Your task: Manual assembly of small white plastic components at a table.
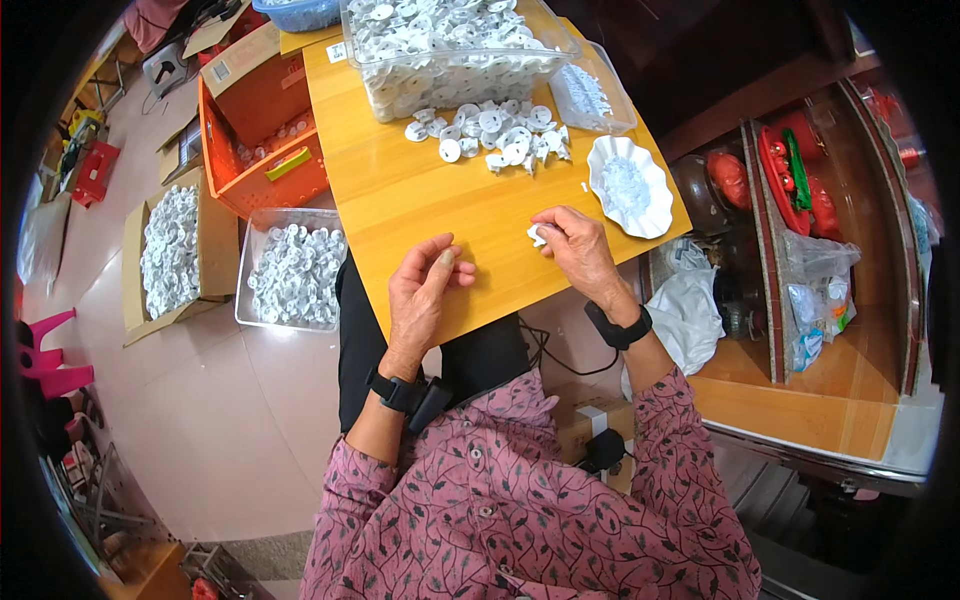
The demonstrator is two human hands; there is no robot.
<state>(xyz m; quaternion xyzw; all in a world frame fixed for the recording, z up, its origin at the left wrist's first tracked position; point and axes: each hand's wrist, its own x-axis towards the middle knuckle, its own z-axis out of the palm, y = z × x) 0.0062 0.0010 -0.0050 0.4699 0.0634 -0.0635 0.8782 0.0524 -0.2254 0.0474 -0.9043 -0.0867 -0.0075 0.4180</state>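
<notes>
My right hand [582, 252] is pinching a small white plastic piece [537, 236] between thumb and fingertips, just above the wooden table [400, 200]. To its left, my left hand [425, 288] is at the table's near edge, its fingers loosely bent and apart, with nothing visible in them. A loose heap of white round plastic pieces [490, 122] lies farther back on the table. Beside my right hand stands a white scalloped dish [655, 205] with small clear-white bits in it.
A large clear bin [440, 75] full of white pieces and a smaller clear tray [622, 110] stand at the back. Left of the table are an orange crate [228, 170], a cardboard box [218, 245] and a clear tub [285, 327]. Shelves [775, 270] stand right.
</notes>
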